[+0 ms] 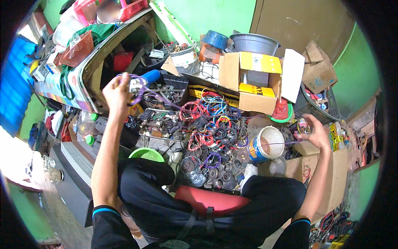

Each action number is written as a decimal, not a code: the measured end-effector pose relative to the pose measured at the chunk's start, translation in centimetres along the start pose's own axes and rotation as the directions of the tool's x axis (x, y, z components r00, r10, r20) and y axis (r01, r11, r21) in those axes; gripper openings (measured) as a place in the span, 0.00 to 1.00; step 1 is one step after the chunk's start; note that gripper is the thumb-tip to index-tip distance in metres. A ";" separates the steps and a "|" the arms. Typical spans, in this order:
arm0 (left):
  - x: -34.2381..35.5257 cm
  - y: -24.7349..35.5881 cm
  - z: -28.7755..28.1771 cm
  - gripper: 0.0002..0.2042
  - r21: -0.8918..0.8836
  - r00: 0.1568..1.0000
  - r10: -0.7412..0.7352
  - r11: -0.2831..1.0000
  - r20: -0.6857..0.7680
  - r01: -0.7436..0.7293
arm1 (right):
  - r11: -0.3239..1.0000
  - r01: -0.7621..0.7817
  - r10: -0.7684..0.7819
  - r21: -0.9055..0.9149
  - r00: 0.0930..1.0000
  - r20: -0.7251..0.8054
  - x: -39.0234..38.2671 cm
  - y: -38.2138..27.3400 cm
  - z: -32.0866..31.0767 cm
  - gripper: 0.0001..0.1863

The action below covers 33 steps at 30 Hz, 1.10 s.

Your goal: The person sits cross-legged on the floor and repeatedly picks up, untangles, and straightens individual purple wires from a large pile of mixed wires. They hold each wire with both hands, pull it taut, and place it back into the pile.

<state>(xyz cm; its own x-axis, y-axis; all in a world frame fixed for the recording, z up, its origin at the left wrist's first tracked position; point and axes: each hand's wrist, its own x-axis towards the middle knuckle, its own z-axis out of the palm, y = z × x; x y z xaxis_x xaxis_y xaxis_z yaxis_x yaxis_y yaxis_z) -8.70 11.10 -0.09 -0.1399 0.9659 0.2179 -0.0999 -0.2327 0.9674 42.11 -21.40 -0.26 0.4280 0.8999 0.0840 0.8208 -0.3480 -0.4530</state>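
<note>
At the upper left, my left hand (117, 94) is closed on a loosely looped purple cable (143, 88). One length of this cable slants down to the right, toward the heap of wires (213, 120). On the right side, my right hand (318, 135) is curled, with a thin purple strand running into its fingers. A small dark round can (297, 128) shows right beside its thumb and forefinger; whether they touch it I cannot tell. Left of that hand stands a tilted white and blue bucket (270, 142). Under the wires lie round metal parts (219, 176).
A green bowl (147, 154) stands by my left knee, and a red cushion-like roll (211, 199) lies between my legs. Beyond the heap are a black parts bin (170, 89), an open cardboard box (257, 101) and a grey basin (255, 43). A dark grey casing (70, 182) stands left.
</note>
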 end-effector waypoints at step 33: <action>-7.0 -0.1 7.4 0.09 -0.058 0.985 0.009 0.998 0.171 0.001 | 0.965 0.223 -0.229 -0.136 0.973 -0.031 5.8 -10.0 10.8 0.06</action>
<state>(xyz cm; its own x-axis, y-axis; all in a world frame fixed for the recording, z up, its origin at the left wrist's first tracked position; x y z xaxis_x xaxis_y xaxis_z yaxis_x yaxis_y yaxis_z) -0.46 5.18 -0.73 0.0298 0.9690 0.2454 -0.1566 -0.2379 0.9586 32.27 -9.86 -4.86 0.2398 0.9471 0.2133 0.9393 -0.1707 -0.2977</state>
